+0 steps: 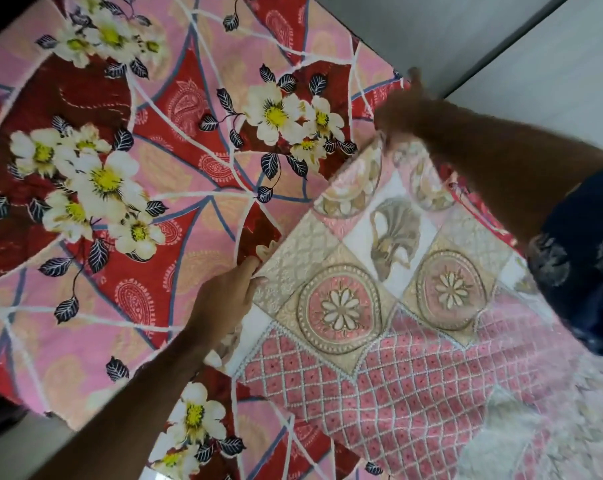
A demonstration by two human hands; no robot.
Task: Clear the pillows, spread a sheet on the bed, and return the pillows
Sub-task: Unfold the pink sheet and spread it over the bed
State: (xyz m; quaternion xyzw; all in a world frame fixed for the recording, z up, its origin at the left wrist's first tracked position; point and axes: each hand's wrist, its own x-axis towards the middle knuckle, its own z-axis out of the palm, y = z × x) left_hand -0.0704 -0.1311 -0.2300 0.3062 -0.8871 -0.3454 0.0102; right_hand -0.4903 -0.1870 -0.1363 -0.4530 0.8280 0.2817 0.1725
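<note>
While both hands pinch the patterned sheet [397,306], left hand [224,299] at its 9 o'clock edge, right hand [400,112] at the 12 o'clock corner, over the floral-covered bed [120,150], pull taut, lay evenly.

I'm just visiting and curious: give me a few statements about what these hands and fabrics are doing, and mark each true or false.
1. Both hands grip the pink and beige patchwork-patterned pillow. True.
2. The red and pink sheet with white flowers lies under that pillow. True.
3. The left hand rests flat on the floor. False: it holds the pillow's edge.
4. The right hand holds a cup. False: it grips the pillow's far corner.
5. The sleeve is plain white. False: it is dark blue, patterned.
</note>
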